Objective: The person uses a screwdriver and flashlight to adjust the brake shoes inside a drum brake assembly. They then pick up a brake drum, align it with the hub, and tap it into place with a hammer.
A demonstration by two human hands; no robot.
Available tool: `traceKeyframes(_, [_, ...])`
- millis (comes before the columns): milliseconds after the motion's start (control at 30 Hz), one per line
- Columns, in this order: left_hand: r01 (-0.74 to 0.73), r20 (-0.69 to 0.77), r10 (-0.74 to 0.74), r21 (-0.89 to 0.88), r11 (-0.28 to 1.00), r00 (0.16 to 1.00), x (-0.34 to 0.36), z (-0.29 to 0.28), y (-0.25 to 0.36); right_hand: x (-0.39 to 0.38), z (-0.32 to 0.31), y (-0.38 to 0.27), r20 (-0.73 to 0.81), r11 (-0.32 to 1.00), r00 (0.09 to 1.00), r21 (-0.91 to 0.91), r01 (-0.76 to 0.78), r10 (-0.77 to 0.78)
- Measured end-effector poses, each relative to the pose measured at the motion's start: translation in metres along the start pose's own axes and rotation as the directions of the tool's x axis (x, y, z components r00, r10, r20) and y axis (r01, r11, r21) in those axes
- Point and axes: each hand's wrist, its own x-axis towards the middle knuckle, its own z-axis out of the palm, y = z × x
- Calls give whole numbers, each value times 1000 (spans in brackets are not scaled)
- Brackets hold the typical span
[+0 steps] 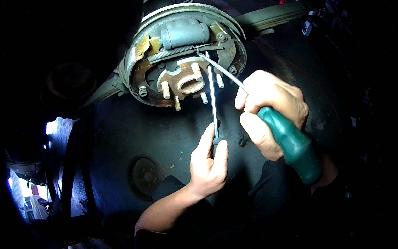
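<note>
A wheel's drum brake assembly (147,85) shows a grey cylinder (185,35), a coiled spring (169,53) and a rusty hub (174,79) with several studs. My left hand (207,170) grips the dark handle of a long steel tool (214,108), which rises past the hub to just below the cylinder. My right hand (271,112) is closed around a tool with a green handle (290,145). Its thin shaft slants up-left to the spring's right end, crossing the other tool near its top. The exact contact of both tips is too small to tell.
A leaf spring (273,18) runs out behind the brake. A round metal part (146,176) lies on the dark floor (112,137) below, and a small dark piece (243,142) is near my hands. At far left, a white vehicle (37,207) shows in a bright gap.
</note>
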Motion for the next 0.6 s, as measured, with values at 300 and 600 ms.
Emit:
traceKeyframes(300, [-153,-2,154,91,984,988,2,1,-6,-38,23,20,29,980,982,-58,190,-189])
traceKeyframes(600, [-169,5,170,114,979,985,3,0,-4,12,5,-9,-99,999,994,19,-34,36])
